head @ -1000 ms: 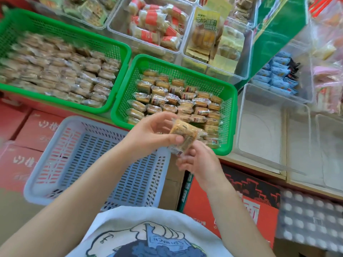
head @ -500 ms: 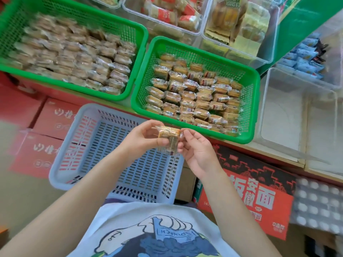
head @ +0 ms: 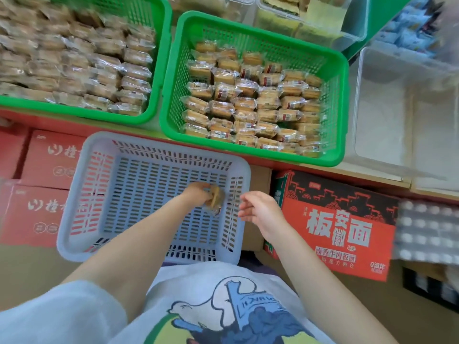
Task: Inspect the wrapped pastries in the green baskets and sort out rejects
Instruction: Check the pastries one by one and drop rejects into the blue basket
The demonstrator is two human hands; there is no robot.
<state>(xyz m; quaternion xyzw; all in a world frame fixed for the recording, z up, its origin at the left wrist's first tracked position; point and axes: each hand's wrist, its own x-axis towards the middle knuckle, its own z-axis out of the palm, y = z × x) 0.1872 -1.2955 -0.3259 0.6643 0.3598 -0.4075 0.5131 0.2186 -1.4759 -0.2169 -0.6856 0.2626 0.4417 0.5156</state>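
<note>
Wrapped pastry (head: 214, 200), mid-frame over the grey basket (head: 74, 194): our left hand (head: 198, 193) holds it, right hand (head: 258, 209) relaxed, empty; we judge it light, crushable, slippery — grip its sides.

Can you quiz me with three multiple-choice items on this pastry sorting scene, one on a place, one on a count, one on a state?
1. Where is the wrapped pastry that the left hand holds?
A. Over the grey basket
B. Inside the right green basket
C. On the red carton

2. How many green baskets show?
A. One
B. Two
C. Four

3. What is the state of the right hand?
A. Gripping a pastry
B. Pressing on the carton
C. Open, holding nothing

Answers: 1 A, the hand and pastry sit within the grey basket's outline. 2 B, the left green basket and the right one stand side by side. 3 C, its fingers are loose and nothing is in them.
</note>
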